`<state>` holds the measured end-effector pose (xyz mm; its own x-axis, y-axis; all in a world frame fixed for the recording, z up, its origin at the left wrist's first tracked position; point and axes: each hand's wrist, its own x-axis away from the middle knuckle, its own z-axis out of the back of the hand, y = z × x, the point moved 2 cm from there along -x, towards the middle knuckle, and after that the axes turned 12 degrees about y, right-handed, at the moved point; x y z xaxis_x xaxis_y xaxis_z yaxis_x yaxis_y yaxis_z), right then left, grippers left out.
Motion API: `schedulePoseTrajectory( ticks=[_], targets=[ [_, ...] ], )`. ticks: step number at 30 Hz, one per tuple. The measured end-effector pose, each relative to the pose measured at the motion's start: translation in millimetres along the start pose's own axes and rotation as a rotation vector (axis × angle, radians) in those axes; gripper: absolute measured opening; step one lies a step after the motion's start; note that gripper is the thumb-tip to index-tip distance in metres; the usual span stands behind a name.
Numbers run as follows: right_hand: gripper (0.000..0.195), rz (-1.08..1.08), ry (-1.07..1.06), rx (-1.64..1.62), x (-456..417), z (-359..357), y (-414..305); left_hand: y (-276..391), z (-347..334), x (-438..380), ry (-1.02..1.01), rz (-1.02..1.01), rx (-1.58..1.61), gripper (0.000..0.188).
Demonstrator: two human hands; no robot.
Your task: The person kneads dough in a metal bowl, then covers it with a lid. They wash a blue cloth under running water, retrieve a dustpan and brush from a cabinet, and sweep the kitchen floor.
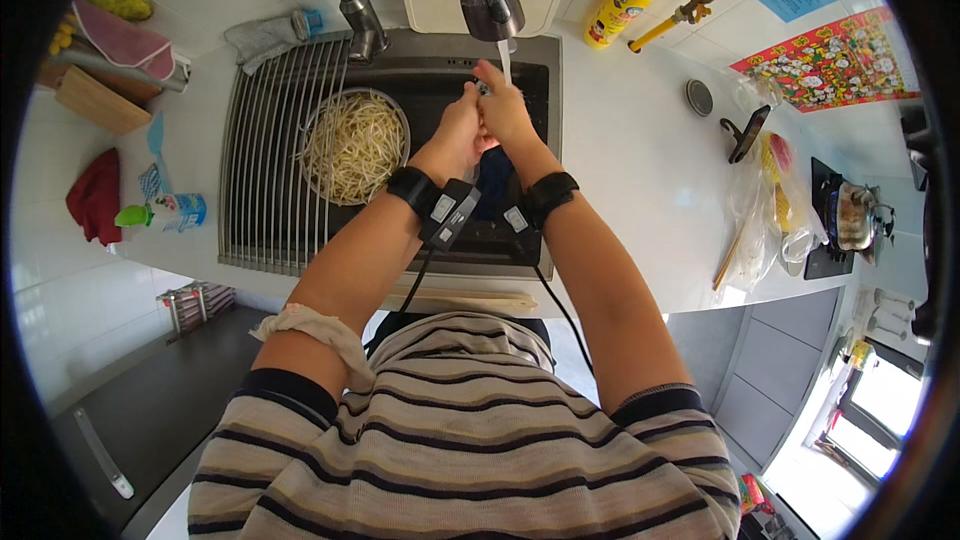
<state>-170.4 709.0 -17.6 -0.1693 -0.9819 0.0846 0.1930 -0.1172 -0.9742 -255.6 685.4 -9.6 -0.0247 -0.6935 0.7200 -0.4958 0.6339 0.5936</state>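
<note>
Water runs from the pull-out spray head [491,4] of a dark faucet. Under the stream, my right hand [504,106] presses against my left hand [457,127] above the dark sink [442,71]. The fingers overlap, and a small patch shows between them that I cannot identify, so whether either hand holds something is hidden. To the left of my hands, a round bowl [406,120] heaped with bean sprouts [356,146] sits in the sink, partly beneath a roll-up metal drying rack [262,165]. Below my wrists lies something dark blue [495,180] in the sink.
A yellow squeeze bottle [621,7] stands behind the sink on the right. Farther right are a phone [750,135], plastic bags [757,217] and a kettle [853,214] on a stove. At left is a green-capped bottle [176,212]. Cables hang from my wristbands.
</note>
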Motion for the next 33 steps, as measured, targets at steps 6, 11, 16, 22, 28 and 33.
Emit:
schedulePoseTrajectory(
  ticks=[6,11,16,22,28,33],
  targets=[
    [0.066,-0.392,0.097,-1.242,-10,-4,4,-15,2,11,-0.335,0.125,0.328,0.039],
    [0.075,-0.347,0.123,-1.554,-10,-8,3,-3,-1,29,-0.443,-0.091,0.218,0.047],
    [0.076,-0.268,0.169,-1.467,-4,-10,-18,-2,-8,29,-0.282,-0.249,0.091,0.040],
    [0.072,-0.206,0.212,-1.293,3,-12,-13,0,-7,1,-0.241,-0.084,0.033,0.037],
    [0.050,-0.446,-0.172,-1.783,36,-13,-21,34,-10,13,-0.488,0.116,0.216,0.034],
    [0.046,-0.276,-0.194,-1.343,38,-2,-21,24,-14,-1,-0.310,0.017,0.051,0.024]
  ],
)
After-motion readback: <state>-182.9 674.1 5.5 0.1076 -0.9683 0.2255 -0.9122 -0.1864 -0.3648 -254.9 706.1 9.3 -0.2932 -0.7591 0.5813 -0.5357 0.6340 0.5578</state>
